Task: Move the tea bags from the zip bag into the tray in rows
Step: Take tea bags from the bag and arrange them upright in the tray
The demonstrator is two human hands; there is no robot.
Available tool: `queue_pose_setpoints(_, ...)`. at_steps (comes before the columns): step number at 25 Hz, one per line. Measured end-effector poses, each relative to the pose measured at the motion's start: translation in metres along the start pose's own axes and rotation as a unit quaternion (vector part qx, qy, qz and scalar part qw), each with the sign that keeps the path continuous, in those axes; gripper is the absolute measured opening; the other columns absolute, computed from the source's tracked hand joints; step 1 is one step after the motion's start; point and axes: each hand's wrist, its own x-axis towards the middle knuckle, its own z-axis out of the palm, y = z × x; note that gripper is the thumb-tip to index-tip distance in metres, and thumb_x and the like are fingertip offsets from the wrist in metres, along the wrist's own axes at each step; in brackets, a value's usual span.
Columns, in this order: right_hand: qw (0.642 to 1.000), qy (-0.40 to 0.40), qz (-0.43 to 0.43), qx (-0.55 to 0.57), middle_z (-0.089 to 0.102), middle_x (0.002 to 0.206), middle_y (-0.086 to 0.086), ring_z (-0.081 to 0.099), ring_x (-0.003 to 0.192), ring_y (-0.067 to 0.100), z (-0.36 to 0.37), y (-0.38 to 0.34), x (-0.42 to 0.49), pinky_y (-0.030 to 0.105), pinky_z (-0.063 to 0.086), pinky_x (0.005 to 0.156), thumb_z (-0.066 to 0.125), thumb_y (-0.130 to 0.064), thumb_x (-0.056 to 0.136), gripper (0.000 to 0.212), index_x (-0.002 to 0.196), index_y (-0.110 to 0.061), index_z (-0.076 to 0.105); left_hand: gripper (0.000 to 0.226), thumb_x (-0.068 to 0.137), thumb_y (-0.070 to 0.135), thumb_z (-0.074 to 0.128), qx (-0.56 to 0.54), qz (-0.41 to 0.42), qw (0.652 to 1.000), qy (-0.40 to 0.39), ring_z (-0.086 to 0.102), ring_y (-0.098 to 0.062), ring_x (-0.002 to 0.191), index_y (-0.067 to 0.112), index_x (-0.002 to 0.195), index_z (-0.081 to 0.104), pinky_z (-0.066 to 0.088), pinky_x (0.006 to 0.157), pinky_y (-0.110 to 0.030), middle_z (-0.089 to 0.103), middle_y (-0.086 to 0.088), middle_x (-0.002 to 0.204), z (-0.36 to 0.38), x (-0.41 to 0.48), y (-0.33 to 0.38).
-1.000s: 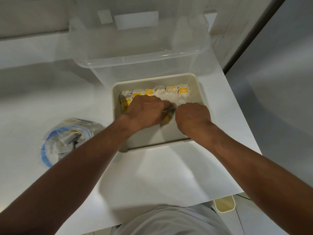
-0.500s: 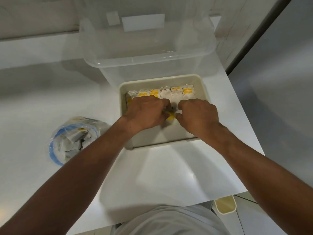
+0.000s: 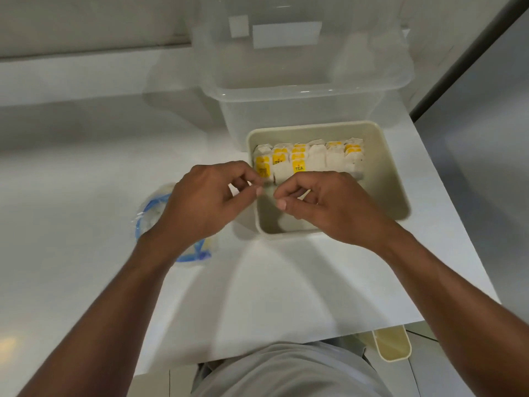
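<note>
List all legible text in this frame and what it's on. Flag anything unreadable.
"TEA": on a yellow tea-bag tag in the tray.
Other yellow tags in the row: they carry print, but it is too blurred to read.
White labels on the clear bin: no text can be made out.

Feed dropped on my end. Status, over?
Left hand, right hand: fingers curled, nothing seen held. One tea bag row at far wall of tray. Zip bag partly behind left forearm.
</note>
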Motion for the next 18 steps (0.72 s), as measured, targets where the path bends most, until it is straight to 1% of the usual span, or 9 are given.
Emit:
queue_pose_setpoints(2,1.000,-0.004,-0.016,0.010,0.066,0.079,-0.025,0.058,0.062,-0.003,0.016,-0.017,0.001,0.008,0.036,0.058,0.070,-0.036,0.087,0.004,0.089,-0.033,0.072,0.010,0.089,0.043,0.065,0.000,-0.018,1.000,0.006,0.057,-0.001,0.055,0.036,0.093,0.071,0.042,0.061,-0.025,0.066,0.020,0.077,-0.013,-0.016,-0.014)
queue_pose_setpoints(5,0.999,-0.023,-0.036,0.014,0.063,0.072,-0.030,0.060,0.065,-0.004,0.048,-0.043,0.006,0.009,0.040,0.060,0.070,-0.030,0.088,0.004,0.090,-0.032,0.073,0.016,0.086,0.045,0.060,-0.001,-0.049,0.999,0.006,0.058,0.002,0.059,0.039,0.095,0.070,0.047,0.062,-0.027,0.068,0.021,0.081,-0.033,-0.040,-0.042)
queue_pose_setpoints(8,0.998,-0.042,-0.039,-0.002,0.059,0.066,-0.036,0.060,0.067,-0.002,0.079,-0.063,0.015,0.008,0.040,0.062,0.068,-0.028,0.089,0.010,0.096,-0.032,0.074,0.014,0.087,0.031,0.062,-0.006,-0.062,0.998,0.003,0.060,0.002,0.063,0.039,0.097,0.068,0.049,0.065,-0.028,0.069,0.022,0.089,-0.046,-0.059,-0.075)
queue_pose_setpoints(10,0.998,-0.047,-0.040,-0.023,0.055,0.063,-0.040,0.058,0.067,-0.006,0.097,-0.068,0.021,0.006,0.039,0.065,0.065,-0.024,0.091,0.017,0.103,-0.032,0.074,0.023,0.086,0.023,0.063,0.027,-0.077,0.997,-0.014,0.058,0.000,0.067,0.038,0.102,0.066,0.050,0.070,-0.030,0.067,0.025,0.099,-0.045,-0.067,-0.091)
queue_pose_setpoints(12,0.996,-0.047,-0.054,-0.046,0.064,0.078,-0.032,0.060,0.074,-0.006,0.120,-0.068,0.026,0.011,0.043,0.071,0.061,-0.022,0.093,0.023,0.109,-0.032,0.073,0.028,0.086,0.021,0.064,0.061,-0.096,0.992,-0.046,0.058,-0.004,0.072,0.038,0.109,0.062,0.048,0.072,-0.028,0.066,0.025,0.106,-0.041,-0.073,-0.103)
queue_pose_setpoints(14,0.991,-0.034,-0.043,-0.119,0.071,0.103,-0.013,0.066,0.089,0.009,0.141,-0.062,0.030,0.029,0.051,0.081,0.056,-0.026,0.095,0.024,0.112,-0.032,0.071,0.029,0.087,0.027,0.065,0.096,-0.108,0.987,-0.068,0.061,-0.010,0.084,0.038,0.114,0.061,0.043,0.071,-0.025,0.066,0.023,0.110,-0.033,-0.078,-0.111)
queue_pose_setpoints(15,0.981,-0.024,-0.025,-0.188,0.070,0.108,-0.007,0.066,0.093,0.017,0.148,-0.059,0.030,0.033,0.051,0.082,0.052,-0.032,0.097,0.024,0.113,-0.032,0.070,0.029,0.088,0.030,0.065,0.118,-0.107,0.985,-0.066,0.063,-0.013,0.090,0.039,0.116,0.062,0.042,0.070,-0.025,0.066,0.022,0.113,-0.029,-0.079,-0.113)
queue_pose_setpoints(17,0.950,-0.019,0.007,-0.312,0.067,0.110,-0.006,0.065,0.096,0.019,0.157,-0.053,0.028,0.032,0.051,0.080,0.043,-0.041,0.099,0.029,0.114,-0.033,0.066,0.031,0.087,0.035,0.065,0.162,-0.083,0.983,-0.033,0.066,-0.019,0.095,0.041,0.118,0.063,0.044,0.069,-0.026,0.067,0.018,0.116,-0.022,-0.082,-0.116)
queue_pose_setpoints(18,0.942,-0.021,0.019,-0.333,0.066,0.111,-0.007,0.065,0.097,0.018,0.159,-0.051,0.025,0.030,0.050,0.078,0.041,-0.043,0.099,0.030,0.116,-0.034,0.065,0.033,0.086,0.037,0.065,0.179,-0.065,0.982,-0.023,0.068,-0.022,0.092,0.042,0.119,0.063,0.046,0.067,-0.027,0.066,0.015,0.117,-0.018,-0.082,-0.116)
